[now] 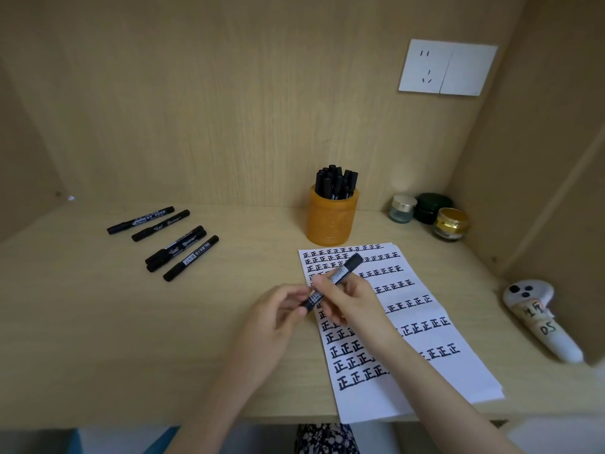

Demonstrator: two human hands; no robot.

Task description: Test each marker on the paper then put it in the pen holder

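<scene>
Forearms enter from the bottom edge; both hands meet over the near-left part of the paper (465, 381), whose near edge overhangs the tabletop (98, 339). Left hand (278, 309): thumb and fingertips pinch the lower end of one black marker (340, 273). Right hand (350, 299): fingers curled round the barrel at mid-length, upper end pointing up and away past the knuckles. Lower end hidden in the left fingers, so I cannot tell if a cap is on, coming off or going on. Judgement: cap handling, on either side of a test stroke. Risks: a stiff cap releasing with a jerk would let the nib mark fingers or bare tabletop; writing pressure on the overhanging sheet could slide it toward the person, since neither hand presses it flat; the paper is densely covered with rows of characters, so a fresh stroke may be hard to read unless placed in the free strip below the right wrist. Pen holder (330, 221) stands beyond the right hand, just past the paper's far edge, already crowded with markers (335, 180); one more could catch on them or nudge the holder. Five loose markers (175, 245) lie beyond and left of the left hand, well apart, presumably untested.
</scene>
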